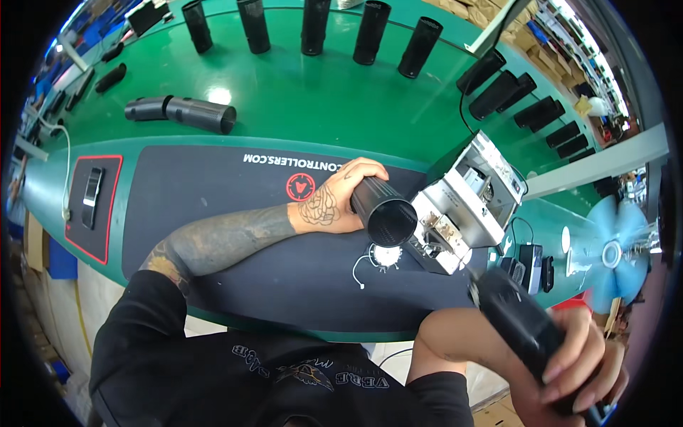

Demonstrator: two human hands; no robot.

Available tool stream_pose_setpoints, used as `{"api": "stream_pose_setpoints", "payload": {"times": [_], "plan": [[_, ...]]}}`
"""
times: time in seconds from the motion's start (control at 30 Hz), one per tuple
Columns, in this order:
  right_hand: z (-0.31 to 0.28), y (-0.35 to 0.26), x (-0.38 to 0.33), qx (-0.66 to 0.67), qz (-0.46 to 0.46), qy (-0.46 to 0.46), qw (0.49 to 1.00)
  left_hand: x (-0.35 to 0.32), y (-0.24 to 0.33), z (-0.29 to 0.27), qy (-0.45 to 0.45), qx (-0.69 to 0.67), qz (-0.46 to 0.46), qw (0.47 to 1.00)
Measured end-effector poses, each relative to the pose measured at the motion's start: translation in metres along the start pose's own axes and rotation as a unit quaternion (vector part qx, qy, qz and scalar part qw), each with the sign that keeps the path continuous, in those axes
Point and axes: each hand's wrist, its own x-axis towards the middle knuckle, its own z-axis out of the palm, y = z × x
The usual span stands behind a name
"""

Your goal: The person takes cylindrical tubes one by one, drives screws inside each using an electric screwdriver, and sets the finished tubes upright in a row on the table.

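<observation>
My left hand [336, 196] is wrapped round a black cylindrical tube housing [385, 211], its open end tilted toward me over the dark mat. Beneath that tube lies a small round white part [385, 257] with a thin white cable. At the lower right my right hand [580, 359] grips a black electric screwdriver [519, 313]. The screwdriver's tip points up and left, close to the front of a silver metal screw feeder [466, 210]; whether they touch I cannot tell. The tube stands just left of the feeder.
Several black tubes [314, 27] stand along the back of the green table [320, 92], with more lying at the right. Two tubes [203, 115] rest at the back left. A blue fan [610, 252] spins at the right, near small black devices [530, 267].
</observation>
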Motion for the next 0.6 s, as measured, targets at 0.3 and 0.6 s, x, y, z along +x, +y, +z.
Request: {"api": "stream_pose_setpoints", "payload": {"times": [0.3, 0.6], "plan": [[-0.006, 0.017, -0.025, -0.288, 0.267, -0.105, 0.913, 0.002, -0.002, 0.003, 0.007, -0.007, 0.005, 1.000], [-0.001, 0.020, -0.024, -0.280, 0.267, -0.129, 0.913, 0.001, 0.000, -0.006, 0.002, 0.011, 0.006, 1.000]]}}
